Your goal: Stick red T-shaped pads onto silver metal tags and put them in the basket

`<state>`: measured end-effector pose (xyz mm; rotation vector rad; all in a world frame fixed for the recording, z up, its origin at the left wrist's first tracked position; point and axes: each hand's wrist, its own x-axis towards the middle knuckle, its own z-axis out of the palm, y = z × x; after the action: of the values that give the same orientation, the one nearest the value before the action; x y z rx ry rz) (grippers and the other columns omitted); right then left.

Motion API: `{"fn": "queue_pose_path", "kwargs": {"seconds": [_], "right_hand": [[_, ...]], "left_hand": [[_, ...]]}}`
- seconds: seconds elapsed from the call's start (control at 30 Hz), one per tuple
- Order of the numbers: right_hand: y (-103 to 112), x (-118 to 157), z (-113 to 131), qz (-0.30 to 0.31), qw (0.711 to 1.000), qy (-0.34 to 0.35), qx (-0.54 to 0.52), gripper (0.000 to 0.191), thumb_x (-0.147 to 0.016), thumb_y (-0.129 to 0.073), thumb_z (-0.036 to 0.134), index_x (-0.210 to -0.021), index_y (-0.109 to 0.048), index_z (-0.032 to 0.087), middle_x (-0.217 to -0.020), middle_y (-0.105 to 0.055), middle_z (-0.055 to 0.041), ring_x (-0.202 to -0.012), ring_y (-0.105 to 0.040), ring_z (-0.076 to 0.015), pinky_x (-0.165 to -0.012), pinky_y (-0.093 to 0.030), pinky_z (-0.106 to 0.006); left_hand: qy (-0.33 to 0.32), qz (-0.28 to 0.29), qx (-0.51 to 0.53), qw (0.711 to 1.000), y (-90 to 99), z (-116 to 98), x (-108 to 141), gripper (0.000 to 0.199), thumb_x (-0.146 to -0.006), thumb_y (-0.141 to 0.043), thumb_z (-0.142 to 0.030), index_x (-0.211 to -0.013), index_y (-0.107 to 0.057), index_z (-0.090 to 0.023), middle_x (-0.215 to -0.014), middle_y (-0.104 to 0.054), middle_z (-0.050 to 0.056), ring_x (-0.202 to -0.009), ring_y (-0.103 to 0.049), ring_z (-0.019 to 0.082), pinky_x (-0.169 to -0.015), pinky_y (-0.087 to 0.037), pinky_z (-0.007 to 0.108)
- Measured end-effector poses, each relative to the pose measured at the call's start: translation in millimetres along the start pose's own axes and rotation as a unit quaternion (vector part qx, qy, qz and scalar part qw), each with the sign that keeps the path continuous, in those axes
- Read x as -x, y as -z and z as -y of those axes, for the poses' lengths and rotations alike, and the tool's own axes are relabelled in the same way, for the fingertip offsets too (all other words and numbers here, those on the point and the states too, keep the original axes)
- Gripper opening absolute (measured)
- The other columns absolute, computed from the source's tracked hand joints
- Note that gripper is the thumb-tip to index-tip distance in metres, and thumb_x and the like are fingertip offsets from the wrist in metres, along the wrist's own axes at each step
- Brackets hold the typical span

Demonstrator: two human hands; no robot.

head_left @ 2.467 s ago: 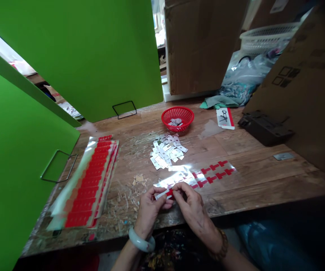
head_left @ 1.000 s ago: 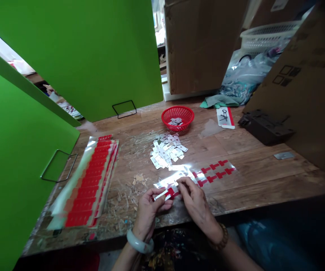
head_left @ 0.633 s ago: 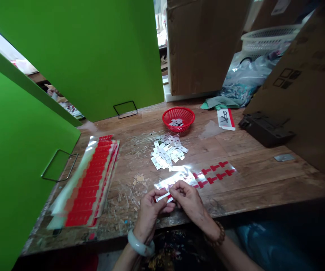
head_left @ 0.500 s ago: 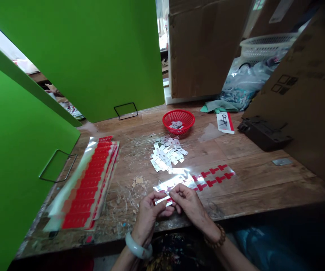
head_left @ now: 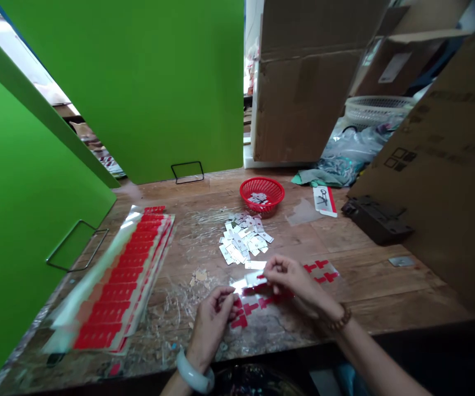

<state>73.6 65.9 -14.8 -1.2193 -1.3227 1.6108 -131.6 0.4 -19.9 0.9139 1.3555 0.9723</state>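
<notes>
Brown wooden tabletop (head_left: 361,242), a clear plastic sheet of red T-shaped stickers (head_left: 266,303) lying near its front edge.
Right hand (head_left: 291,278) over the sheet, left hand (head_left: 213,318) at its left end, fingers curled on both; whether either grips anything cannot be told. Beyond lie small white rectangular tags (head_left: 243,239), heaped.

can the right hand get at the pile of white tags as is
Likely yes: the pile of white tags lies uncovered just beyond and left of the right hand, with nothing tall between them. Whether that hand already holds something is unclear.
</notes>
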Motion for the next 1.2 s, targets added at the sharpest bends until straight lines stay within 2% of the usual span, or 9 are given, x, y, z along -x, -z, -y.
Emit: {"fn": "queue_pose_path", "kwargs": {"seconds": [0.13, 0.2, 0.33, 0.43, 0.53, 0.6, 0.73, 1.0, 1.2], "right_hand": [[44, -56, 52, -0.114, 0.989, 0.091, 0.001, 0.024, -0.063, -0.072, 0.032, -0.070, -0.056, 0.015, -0.054, -0.058, 0.0022, -0.045, -0.052, -0.0095, -0.043, -0.041, -0.020], [62, -85, 76, -0.149, 0.981, 0.123, -0.002, 0.024, -0.068, -0.068, 0.035, -0.076, -0.054, 0.017, -0.061, -0.059, 0.0015, -0.048, -0.053, -0.0089, -0.047, -0.044, -0.021], [75, -119, 94, -0.201, 0.964, 0.168, 0.039, 0.023, -0.078, -0.057, 0.033, -0.093, -0.048, 0.019, -0.080, -0.062, -0.0029, -0.059, -0.057, -0.0102, -0.059, -0.048, -0.025], [67, -121, 73, -0.204, 0.954, 0.178, 0.127, 0.022, -0.080, -0.054, 0.031, -0.097, -0.050, 0.018, -0.080, -0.061, -0.0030, -0.062, -0.057, -0.0121, -0.059, -0.046, -0.026], [56, -114, 37, -0.172, 0.939, 0.179, 0.238, 0.010, -0.074, -0.059, 0.025, -0.080, -0.058, 0.017, -0.072, -0.060, -0.0012, -0.066, -0.054, -0.0143, -0.064, -0.042, -0.027], [51, -109, 15, -0.157, 0.923, 0.177, 0.303, 0.004, -0.069, -0.061, 0.018, -0.073, -0.059, 0.016, -0.071, -0.059, -0.0017, -0.072, -0.052, -0.0159, -0.070, -0.040, -0.027], [40, -106, -13, -0.137, 0.893, 0.176, 0.390, 0.009, -0.068, -0.059, 0.010, -0.076, -0.060, 0.015, -0.080, -0.058, -0.0061, -0.080, -0.050, -0.0193, -0.076, -0.038, -0.029], [-7, -124, -23, -0.089, 0.869, 0.220, 0.435, 0.020, -0.073, -0.052, 0.004, -0.085, -0.063, 0.015, -0.088, -0.061, -0.0082, -0.086, -0.052, -0.0191, -0.078, -0.039, -0.027], [-10, -106, -17, -0.092, 0.875, 0.252, 0.403, 0.022, -0.079, -0.051, 0.008, -0.099, -0.060, 0.014, -0.097, -0.061, -0.0087, -0.090, -0.055, -0.0184, -0.082, -0.042, -0.028]], "left_hand": [[-0.102, -0.044, -0.104, 0.988, 7.7, 12, -5, 0.027, -0.079, -0.058, -0.036, -0.096, -0.066, -0.016, -0.095, -0.070, 0.009, -0.090, -0.064, 0.022, -0.081, -0.051, 0.033], [-0.138, -0.050, -0.170, 0.974, 8.9, 20, -7, 0.026, -0.082, -0.055, -0.033, -0.100, -0.065, -0.017, -0.099, -0.069, 0.009, -0.094, -0.063, 0.023, -0.086, -0.049, 0.037], [-0.193, -0.023, -0.304, 0.932, 7.8, 34, -5, 0.027, -0.086, -0.048, -0.026, -0.109, -0.061, -0.021, -0.111, -0.065, 0.010, -0.104, -0.059, 0.024, -0.093, -0.045, 0.044], [-0.249, 0.017, -0.381, 0.890, 6.4, 41, -2, 0.029, -0.086, -0.049, -0.020, -0.113, -0.059, -0.023, -0.126, -0.056, 0.011, -0.117, -0.050, 0.026, -0.098, -0.041, 0.047], [-0.289, 0.056, -0.436, 0.850, 4.6, 43, 0, 0.036, -0.084, -0.052, -0.017, -0.119, -0.056, -0.024, -0.132, -0.051, 0.010, -0.123, -0.042, 0.028, -0.100, -0.038, 0.050], [-0.294, 0.073, -0.460, 0.835, 2.9, 43, 0, 0.038, -0.083, -0.052, -0.016, -0.120, -0.055, -0.024, -0.132, -0.051, 0.009, -0.124, -0.041, 0.029, -0.100, -0.038, 0.052], [-0.302, 0.098, -0.478, 0.819, -0.1, 39, -1, 0.039, -0.082, -0.053, -0.015, -0.120, -0.054, -0.026, -0.132, -0.050, 0.008, -0.121, -0.042, 0.028, -0.100, -0.037, 0.054], [-0.309, 0.078, -0.479, 0.818, 3.2, 36, -5, 0.037, -0.082, -0.054, -0.014, -0.117, -0.055, -0.024, -0.128, -0.054, 0.008, -0.122, -0.042, 0.028, -0.102, -0.033, 0.056], [-0.300, 0.084, -0.472, 0.825, 8.1, 32, -5, 0.037, -0.082, -0.054, -0.015, -0.119, -0.055, -0.024, -0.130, -0.053, 0.008, -0.121, -0.043, 0.027, -0.102, -0.035, 0.052]]}}
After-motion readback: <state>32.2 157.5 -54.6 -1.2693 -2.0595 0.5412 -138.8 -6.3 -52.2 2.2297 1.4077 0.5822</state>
